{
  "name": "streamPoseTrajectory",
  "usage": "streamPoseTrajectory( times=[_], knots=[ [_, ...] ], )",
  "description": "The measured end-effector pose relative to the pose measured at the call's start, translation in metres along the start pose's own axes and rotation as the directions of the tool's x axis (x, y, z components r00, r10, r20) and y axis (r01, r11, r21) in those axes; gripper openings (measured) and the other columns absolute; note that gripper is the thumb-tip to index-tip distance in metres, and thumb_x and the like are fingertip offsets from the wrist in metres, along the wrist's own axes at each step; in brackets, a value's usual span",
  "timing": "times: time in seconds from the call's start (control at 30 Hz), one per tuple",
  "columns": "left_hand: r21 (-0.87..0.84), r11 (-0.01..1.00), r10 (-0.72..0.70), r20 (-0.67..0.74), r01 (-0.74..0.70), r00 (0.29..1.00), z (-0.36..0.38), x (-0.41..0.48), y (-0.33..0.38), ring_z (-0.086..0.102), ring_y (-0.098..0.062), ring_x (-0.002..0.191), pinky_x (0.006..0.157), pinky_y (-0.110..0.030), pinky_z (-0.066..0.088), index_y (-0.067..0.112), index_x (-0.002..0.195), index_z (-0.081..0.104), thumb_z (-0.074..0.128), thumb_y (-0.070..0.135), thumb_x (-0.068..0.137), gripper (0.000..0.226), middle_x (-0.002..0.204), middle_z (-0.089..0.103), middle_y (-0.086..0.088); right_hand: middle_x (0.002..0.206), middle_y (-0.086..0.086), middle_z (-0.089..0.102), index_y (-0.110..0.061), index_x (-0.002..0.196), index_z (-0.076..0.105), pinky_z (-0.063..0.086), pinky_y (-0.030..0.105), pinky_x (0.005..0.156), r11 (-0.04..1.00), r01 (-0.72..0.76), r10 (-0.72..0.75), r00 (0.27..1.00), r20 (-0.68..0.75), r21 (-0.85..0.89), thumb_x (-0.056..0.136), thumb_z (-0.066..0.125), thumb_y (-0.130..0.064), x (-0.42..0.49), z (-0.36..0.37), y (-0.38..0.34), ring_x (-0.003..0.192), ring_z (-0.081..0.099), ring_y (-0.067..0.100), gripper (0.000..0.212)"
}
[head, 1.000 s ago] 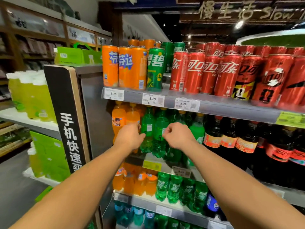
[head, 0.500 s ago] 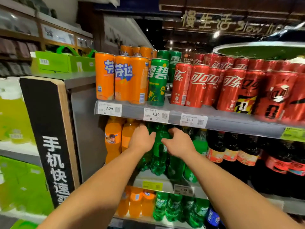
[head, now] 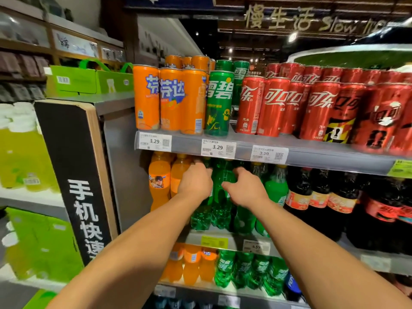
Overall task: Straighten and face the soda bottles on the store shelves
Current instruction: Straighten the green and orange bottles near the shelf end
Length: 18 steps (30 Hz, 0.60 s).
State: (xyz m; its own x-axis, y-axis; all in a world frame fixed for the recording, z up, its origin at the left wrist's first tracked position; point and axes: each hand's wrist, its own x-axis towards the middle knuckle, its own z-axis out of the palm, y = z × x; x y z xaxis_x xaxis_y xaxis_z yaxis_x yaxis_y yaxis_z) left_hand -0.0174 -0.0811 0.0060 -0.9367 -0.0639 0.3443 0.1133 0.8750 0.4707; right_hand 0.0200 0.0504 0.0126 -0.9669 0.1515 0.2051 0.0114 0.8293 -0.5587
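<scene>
Two bare hands are up at the middle shelf, both on the green row near its left end. Left hand: back to the camera, fingers run forward under the top shelf's front edge and are hidden, so cannot tell what they hold or how far they curl. It sits where the orange bottles meet the green bottle. Right hand: thumb lies across the front of that green bottle at its shoulder, fingers curl over on its right side, gripping it.

The green bottle stands upright at the front edge of the middle shelf, between the two hands, its top up under the top shelf; label not readable. More green bottles stand just beside it on the right, then dark cola bottles run toward the shelf's right end. Orange bottles fill the left end, one label picture turned out.

Top shelf: orange cans at the left end, green can beside them, red cans to the right, price tags on the front edge.

Lower shelf, left to right: small orange bottles, small green bottles, one blue bottle.

Black sign panel with white characters stands against the shelves' left side.
</scene>
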Motion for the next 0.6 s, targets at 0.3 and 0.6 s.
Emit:
streamPoseTrajectory(
  times=[0.3,0.6],
  knots=[
    [-0.079,0.997,-0.011,-0.038,0.008,0.999,0.008,-0.003,-0.005,0.061,-0.035,0.101,0.077,-0.042,0.050,0.006,0.113,0.048,0.042,0.039,0.100,0.036,0.109,0.061,-0.014,0.116,0.017,0.066,-0.005,0.133,0.050,0.048,0.031,0.081,0.994,-0.079,0.080,0.997,-0.009,0.071,0.092,0.061,-0.038,0.014,0.000,0.000,0.104,0.065,0.032,0.054],
    [-0.035,0.999,0.027,-0.035,-0.028,0.999,0.005,-0.004,-0.008,0.061,-0.037,0.103,0.071,-0.038,0.041,0.003,0.114,0.046,0.045,0.036,0.100,0.036,0.111,0.061,-0.017,0.104,0.016,0.068,-0.003,0.107,0.061,0.042,0.030,0.068,0.997,-0.062,0.061,0.998,-0.035,-0.046,0.091,0.059,-0.054,0.026,0.010,-0.004,0.097,0.064,0.033,0.053]
  ],
)
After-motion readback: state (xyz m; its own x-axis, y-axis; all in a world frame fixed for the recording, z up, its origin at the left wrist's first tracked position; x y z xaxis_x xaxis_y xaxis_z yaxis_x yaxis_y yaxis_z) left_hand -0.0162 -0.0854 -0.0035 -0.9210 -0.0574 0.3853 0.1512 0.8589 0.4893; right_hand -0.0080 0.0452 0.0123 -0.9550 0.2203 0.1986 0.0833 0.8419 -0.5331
